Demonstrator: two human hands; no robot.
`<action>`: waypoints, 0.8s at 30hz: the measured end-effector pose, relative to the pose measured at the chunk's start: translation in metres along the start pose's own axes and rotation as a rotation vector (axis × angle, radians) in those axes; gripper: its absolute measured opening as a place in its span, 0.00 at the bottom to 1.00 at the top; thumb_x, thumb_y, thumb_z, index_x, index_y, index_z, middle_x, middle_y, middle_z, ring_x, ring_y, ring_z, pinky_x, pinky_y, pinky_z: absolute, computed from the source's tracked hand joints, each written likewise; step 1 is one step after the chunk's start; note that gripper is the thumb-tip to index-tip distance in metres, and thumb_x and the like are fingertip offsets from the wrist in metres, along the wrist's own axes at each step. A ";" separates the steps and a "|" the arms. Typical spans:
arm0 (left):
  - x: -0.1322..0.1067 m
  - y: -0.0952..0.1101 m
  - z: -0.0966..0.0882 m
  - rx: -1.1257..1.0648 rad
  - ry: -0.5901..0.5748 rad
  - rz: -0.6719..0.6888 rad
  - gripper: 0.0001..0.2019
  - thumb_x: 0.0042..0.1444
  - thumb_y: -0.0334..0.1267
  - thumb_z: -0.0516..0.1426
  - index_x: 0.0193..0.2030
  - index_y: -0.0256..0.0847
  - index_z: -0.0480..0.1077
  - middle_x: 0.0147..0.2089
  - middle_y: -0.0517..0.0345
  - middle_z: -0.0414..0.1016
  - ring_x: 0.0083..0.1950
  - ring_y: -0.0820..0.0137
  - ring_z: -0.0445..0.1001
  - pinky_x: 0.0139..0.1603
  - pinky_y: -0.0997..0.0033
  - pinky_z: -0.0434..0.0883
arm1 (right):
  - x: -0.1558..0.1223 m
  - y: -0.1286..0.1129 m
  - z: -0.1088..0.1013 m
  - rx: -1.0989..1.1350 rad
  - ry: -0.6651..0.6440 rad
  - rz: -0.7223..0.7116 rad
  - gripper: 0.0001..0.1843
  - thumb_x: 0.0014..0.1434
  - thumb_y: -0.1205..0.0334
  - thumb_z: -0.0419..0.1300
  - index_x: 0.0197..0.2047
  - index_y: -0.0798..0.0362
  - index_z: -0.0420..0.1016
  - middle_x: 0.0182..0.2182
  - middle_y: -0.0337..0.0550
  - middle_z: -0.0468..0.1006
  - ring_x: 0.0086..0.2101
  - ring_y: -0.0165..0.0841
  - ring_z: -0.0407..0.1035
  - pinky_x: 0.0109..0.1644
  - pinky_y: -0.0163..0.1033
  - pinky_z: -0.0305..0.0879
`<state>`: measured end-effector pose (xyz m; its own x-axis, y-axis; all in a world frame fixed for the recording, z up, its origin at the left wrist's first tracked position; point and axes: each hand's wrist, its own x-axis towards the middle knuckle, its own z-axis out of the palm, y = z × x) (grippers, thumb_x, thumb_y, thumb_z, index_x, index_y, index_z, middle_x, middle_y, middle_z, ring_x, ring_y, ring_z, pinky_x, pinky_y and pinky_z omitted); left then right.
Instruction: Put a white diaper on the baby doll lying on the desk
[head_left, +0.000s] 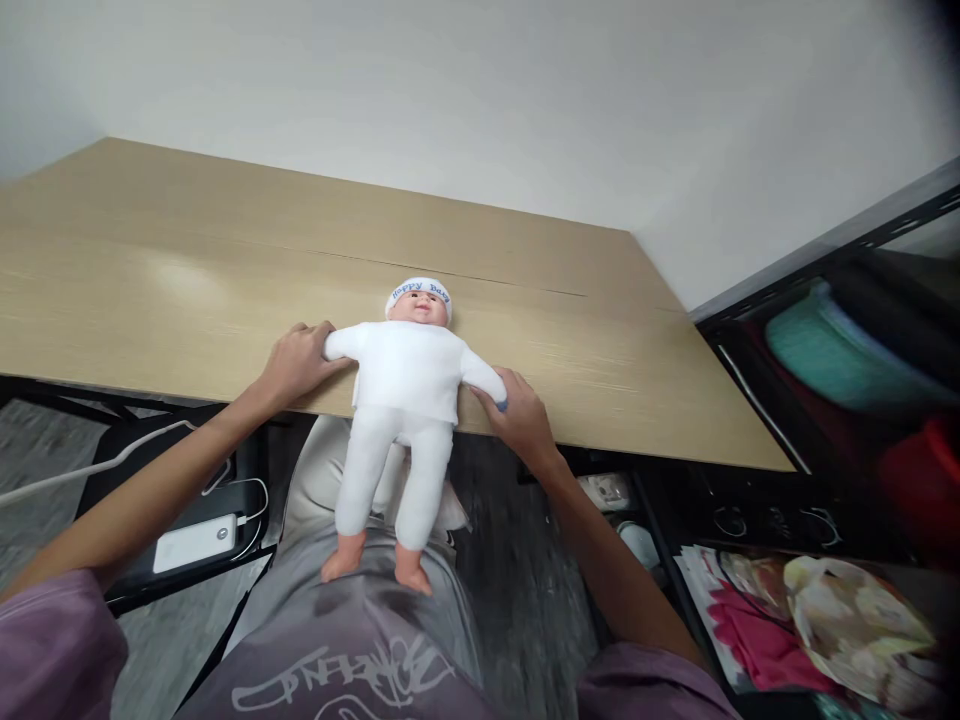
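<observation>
A baby doll in a white suit and a white cap with blue letters lies face up on the near edge of a light wooden table. Its head rests on the tabletop and its legs hang over the edge down to my lap. My left hand is closed round the doll's arm on the left side. My right hand grips the doll's other arm at the sleeve end, fingers curled over it.
A white power bank with a cable lies on a dark surface at lower left. A dark shelf unit at right holds a teal bundle and red items. Bright cloth and a pale bag lie at lower right.
</observation>
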<state>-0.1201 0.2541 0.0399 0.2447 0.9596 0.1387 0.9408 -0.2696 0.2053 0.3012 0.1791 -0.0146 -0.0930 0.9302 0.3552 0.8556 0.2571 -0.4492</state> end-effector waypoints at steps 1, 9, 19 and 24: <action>0.009 -0.004 0.004 0.005 0.016 0.012 0.31 0.69 0.67 0.60 0.57 0.39 0.77 0.48 0.35 0.85 0.55 0.40 0.81 0.49 0.53 0.72 | 0.010 0.002 0.005 -0.002 0.010 -0.004 0.29 0.81 0.35 0.53 0.63 0.50 0.76 0.55 0.60 0.85 0.55 0.56 0.80 0.59 0.56 0.76; 0.094 -0.032 0.037 0.020 0.158 -0.017 0.34 0.67 0.71 0.59 0.58 0.41 0.77 0.54 0.34 0.84 0.57 0.40 0.78 0.54 0.50 0.71 | 0.111 0.029 0.047 -0.094 0.102 0.000 0.31 0.79 0.35 0.53 0.63 0.53 0.77 0.54 0.62 0.85 0.52 0.55 0.79 0.55 0.54 0.77; 0.229 -0.061 0.060 -0.098 0.310 -0.082 0.42 0.62 0.71 0.65 0.68 0.39 0.69 0.55 0.38 0.84 0.59 0.42 0.81 0.59 0.51 0.73 | 0.239 0.082 0.089 -0.142 0.222 0.004 0.39 0.72 0.23 0.58 0.57 0.53 0.80 0.50 0.59 0.87 0.47 0.53 0.79 0.51 0.52 0.76; 0.288 -0.073 0.068 -0.120 0.312 -0.052 0.46 0.63 0.74 0.65 0.72 0.37 0.66 0.60 0.38 0.82 0.64 0.42 0.77 0.66 0.48 0.70 | 0.296 0.101 0.102 -0.153 0.269 -0.050 0.40 0.72 0.21 0.57 0.58 0.53 0.79 0.49 0.60 0.87 0.47 0.54 0.80 0.54 0.55 0.77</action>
<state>-0.1028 0.5555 -0.0007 0.0956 0.9064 0.4114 0.9115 -0.2459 0.3298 0.3085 0.5077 -0.0385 -0.0160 0.8097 0.5866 0.9219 0.2391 -0.3048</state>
